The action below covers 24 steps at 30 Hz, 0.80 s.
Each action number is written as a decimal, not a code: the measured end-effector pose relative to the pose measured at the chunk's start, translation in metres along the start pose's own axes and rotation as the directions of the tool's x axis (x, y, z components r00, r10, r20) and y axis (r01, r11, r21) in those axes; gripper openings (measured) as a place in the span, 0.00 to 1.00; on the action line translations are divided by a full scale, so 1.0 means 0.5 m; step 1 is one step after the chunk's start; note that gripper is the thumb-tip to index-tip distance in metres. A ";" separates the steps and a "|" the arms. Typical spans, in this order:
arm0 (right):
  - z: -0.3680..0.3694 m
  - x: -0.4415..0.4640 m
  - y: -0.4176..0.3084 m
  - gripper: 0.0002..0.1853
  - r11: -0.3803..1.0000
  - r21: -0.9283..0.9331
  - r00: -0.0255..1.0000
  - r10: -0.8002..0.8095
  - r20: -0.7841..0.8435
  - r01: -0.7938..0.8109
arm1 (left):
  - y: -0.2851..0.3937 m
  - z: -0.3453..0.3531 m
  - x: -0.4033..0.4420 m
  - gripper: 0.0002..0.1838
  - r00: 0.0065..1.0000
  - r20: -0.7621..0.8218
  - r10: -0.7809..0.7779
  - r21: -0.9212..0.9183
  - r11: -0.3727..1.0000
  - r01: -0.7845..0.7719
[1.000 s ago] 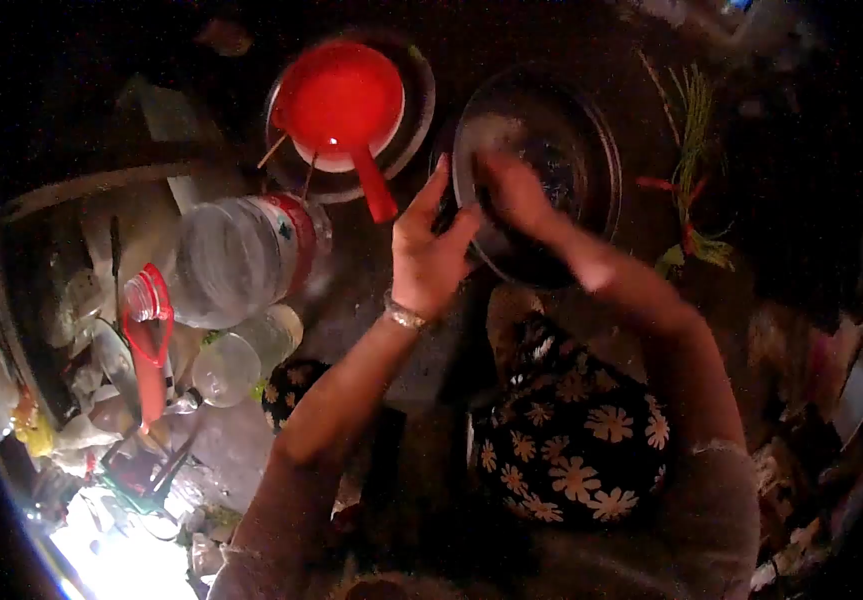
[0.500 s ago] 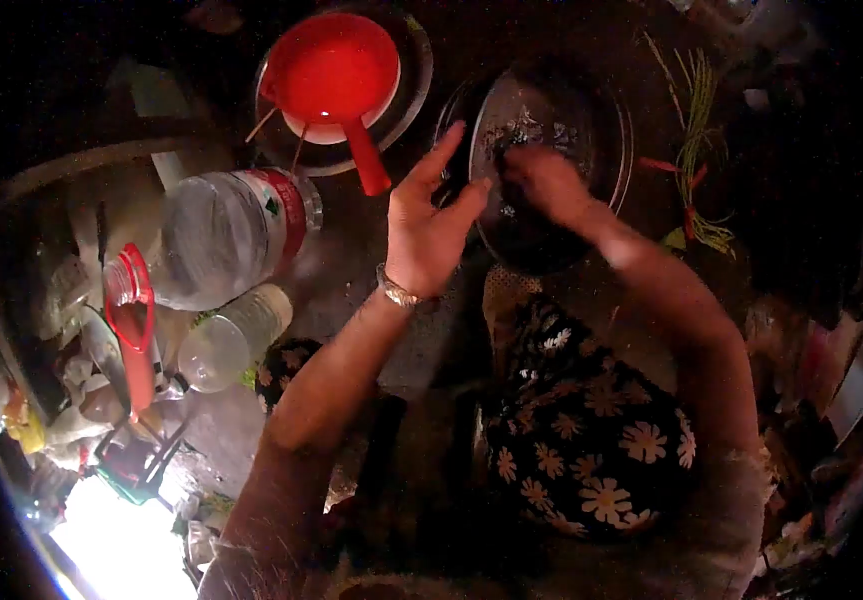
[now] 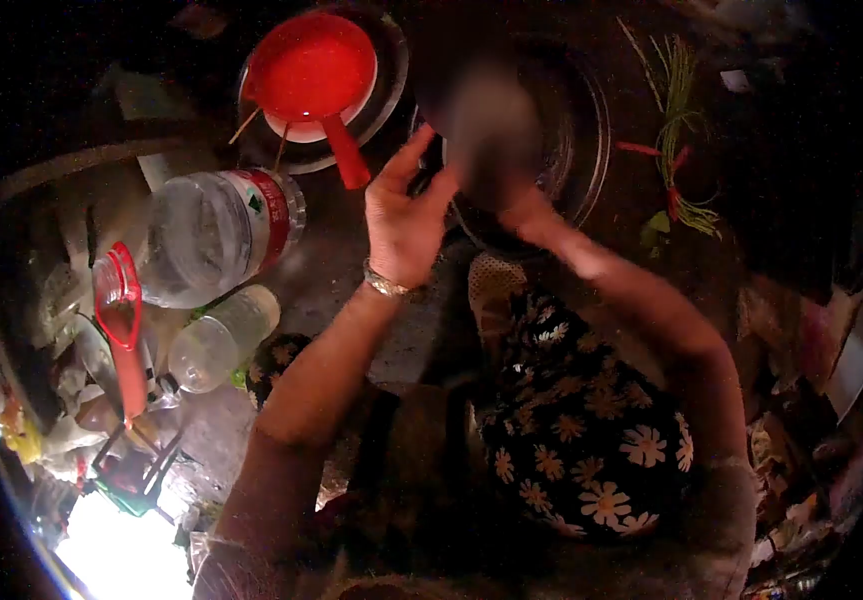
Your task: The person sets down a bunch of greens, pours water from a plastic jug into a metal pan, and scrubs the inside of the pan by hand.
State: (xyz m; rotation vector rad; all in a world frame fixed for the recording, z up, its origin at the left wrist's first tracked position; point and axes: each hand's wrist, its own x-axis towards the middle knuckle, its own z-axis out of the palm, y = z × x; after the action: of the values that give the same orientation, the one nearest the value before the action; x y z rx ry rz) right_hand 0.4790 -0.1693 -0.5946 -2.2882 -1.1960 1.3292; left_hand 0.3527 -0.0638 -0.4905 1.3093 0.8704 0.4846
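Observation:
A dark round pan [image 3: 491, 115] is tilted up in front of me; a grey blur covers much of its face. My left hand [image 3: 403, 215] grips its left rim, thumb on the near side and fingers on the other. Low on the pan, my right hand [image 3: 533, 215] presses in with curled fingers. The blur hides its fingertips and anything in them. Behind and around the pan shows a wider dark basin [image 3: 599, 165].
A red long-handled dipper [image 3: 313, 68] rests on a round dish at upper left. Below it lie a large clear plastic jug [image 3: 196, 235], a smaller bottle [image 3: 213, 345] and a red-handled tool [image 3: 131, 375]. Green stems tied with red [image 3: 676, 140] lie at right.
The whole view has shifted, so most things sit slightly further left. My right hand has moved down and left across the pan, whose face is now blurred. My left hand keeps its grip.

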 end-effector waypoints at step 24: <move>-0.256 0.147 0.032 0.20 0.854 -0.373 0.370 -0.499 -0.784 0.362 | 0.031 0.006 0.009 0.27 0.996 0.020 -0.088 -0.023 0.996 0.089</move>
State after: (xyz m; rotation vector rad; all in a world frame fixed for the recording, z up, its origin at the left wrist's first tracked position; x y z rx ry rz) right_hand 0.6094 -0.1006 -0.5772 -1.9858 -1.3211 -0.1882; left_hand 0.3604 -0.0588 -0.4771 1.2460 0.9005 0.4118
